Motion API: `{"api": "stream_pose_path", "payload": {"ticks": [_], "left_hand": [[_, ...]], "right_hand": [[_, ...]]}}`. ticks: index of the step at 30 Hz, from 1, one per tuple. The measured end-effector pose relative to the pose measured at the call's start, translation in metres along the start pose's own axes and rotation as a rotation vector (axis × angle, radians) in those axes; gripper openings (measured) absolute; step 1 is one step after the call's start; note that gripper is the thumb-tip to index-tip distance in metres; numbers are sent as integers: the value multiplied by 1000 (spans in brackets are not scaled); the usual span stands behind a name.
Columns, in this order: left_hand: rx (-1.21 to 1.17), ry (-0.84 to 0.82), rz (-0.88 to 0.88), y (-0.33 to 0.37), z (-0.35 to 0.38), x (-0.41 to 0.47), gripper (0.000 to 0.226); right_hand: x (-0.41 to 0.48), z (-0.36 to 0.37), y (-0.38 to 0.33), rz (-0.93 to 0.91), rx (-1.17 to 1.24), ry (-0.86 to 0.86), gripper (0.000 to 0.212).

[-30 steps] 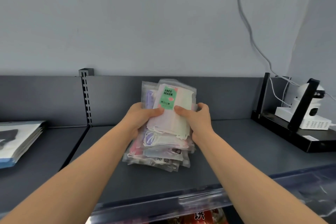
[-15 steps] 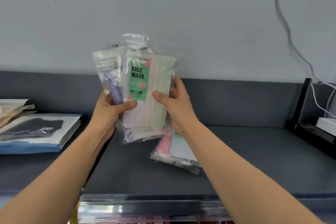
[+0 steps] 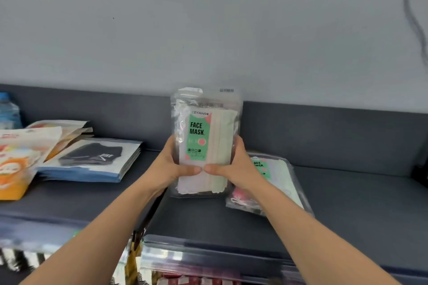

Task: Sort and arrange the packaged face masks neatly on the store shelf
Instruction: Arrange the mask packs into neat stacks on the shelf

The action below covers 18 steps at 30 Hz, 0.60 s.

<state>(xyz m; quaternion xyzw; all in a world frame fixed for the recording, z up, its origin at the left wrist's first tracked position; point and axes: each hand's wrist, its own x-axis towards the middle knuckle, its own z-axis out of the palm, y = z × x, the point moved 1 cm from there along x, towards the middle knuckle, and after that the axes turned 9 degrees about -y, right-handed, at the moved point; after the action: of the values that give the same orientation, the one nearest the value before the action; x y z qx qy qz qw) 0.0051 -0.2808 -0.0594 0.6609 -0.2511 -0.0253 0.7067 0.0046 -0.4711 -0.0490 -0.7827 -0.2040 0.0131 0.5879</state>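
**Held bundle lowered to stand on the shelf**

Lowered since half a second ago, the bundle of face mask packs [image 3: 206, 143] now stands upright with its bottom edge at the dark grey shelf [image 3: 347, 203], where before it was raised in front of the wall.

Behind the bundle runs the shelf's grey back panel [image 3: 324, 127], and above that the pale wall [image 3: 208, 30]. Left of the bundle lies a flat stack of black-mask packs [image 3: 92, 159], and further left colourful orange-and-white pouches [image 3: 20, 159]. Just right of the bundle a pile of mask packs [image 3: 271, 180] lies flat, partly hidden by the right forearm.

The left hand [image 3: 166, 166] and right hand [image 3: 238, 166] close around the bundle's two sides, thumbs nearly meeting across its front and covering its lower part.
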Motion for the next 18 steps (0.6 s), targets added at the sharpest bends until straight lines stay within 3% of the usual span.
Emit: {"api": "stream_pose_path", "payload": {"ticks": [3,7,12,18], "left_hand": [[8,-84,-81,-7,7,1,94],[57,-94,-122,-13,21,5,74],[33,83,-117,2,30,6,52],[116,308,-170,19,10,-14,61]], "right_hand": [[-7,-5,9,63,-27,27,106],[-18,-14,13,115,-45,64,92],[-18,-18,1,89,-23,133,84],[-15,13,-18,85,36,131,42]]}}
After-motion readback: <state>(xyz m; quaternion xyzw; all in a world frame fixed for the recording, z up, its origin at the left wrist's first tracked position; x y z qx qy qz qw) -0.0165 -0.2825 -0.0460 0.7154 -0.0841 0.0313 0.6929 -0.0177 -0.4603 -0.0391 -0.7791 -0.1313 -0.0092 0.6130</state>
